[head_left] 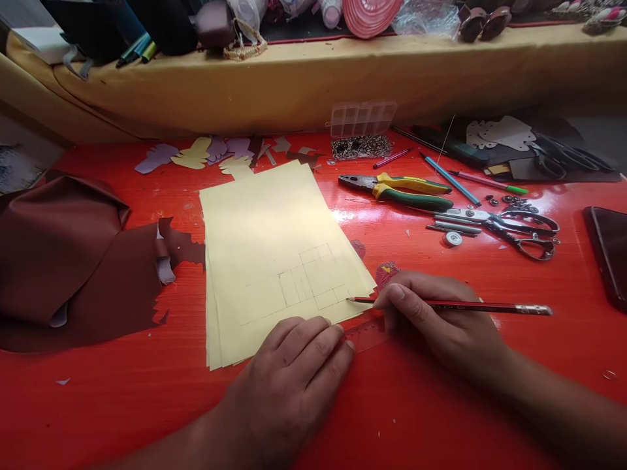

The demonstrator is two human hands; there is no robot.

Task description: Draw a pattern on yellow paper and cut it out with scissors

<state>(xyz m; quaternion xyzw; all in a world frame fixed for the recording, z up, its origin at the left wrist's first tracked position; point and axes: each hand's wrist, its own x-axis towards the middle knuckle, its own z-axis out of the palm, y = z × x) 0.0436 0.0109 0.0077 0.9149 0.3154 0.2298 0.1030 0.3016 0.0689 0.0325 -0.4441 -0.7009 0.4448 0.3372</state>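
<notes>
A stack of pale yellow paper [259, 222] lies in front of me, its top sheet marked with thin pencil lines forming joined rectangles. My right hand [435, 320] is closed around a red and black pencil [490, 307], whose point rests at the drawing's lower right corner. Flat over the paper's bottom edge is my left hand [298, 372], fingers stretched out side by side. A clear ruler [367, 336] shows between the two hands, touching the left fingertips; the rest of it is hidden.
Brown leather-like material [73, 261] covers the left side. To the right lie pliers [392, 189], scissors [519, 228], metal rods [453, 226], pens and a phone [607, 254]. A clear compartment box [362, 140] and paper cutouts [193, 153] sit along the back, below a cluttered ledge [294, 81].
</notes>
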